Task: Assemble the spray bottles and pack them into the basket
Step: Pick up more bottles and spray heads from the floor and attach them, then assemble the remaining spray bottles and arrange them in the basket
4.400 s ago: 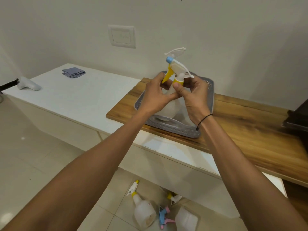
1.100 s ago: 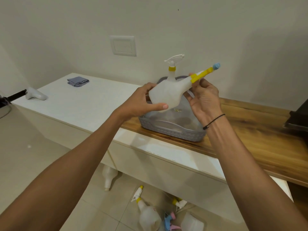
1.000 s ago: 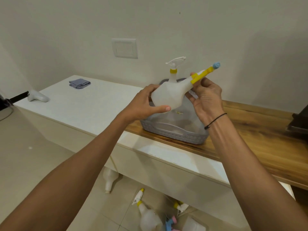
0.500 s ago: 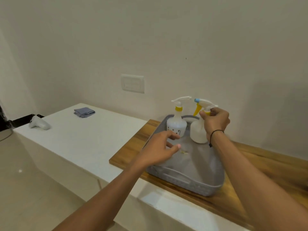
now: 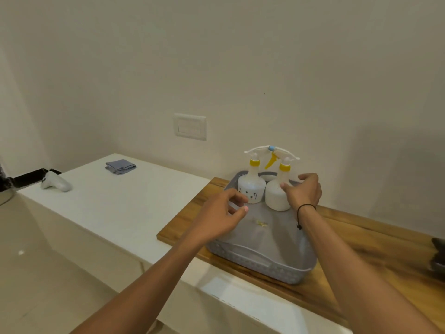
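Since half a second ago my right hand (image 5: 304, 192) has let go of the second spray bottle's (image 5: 277, 191) neck and now hovers open beside its body. My left hand (image 5: 220, 219) hangs loosely curled, holding nothing, over the grey basket (image 5: 262, 260). Both bottles stand upright at the basket's far end, the first spray bottle (image 5: 250, 186) just left of the second.

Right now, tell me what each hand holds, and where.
Neither holds anything. The right hand is open beside the right bottle; the left hand hangs empty above the basket.
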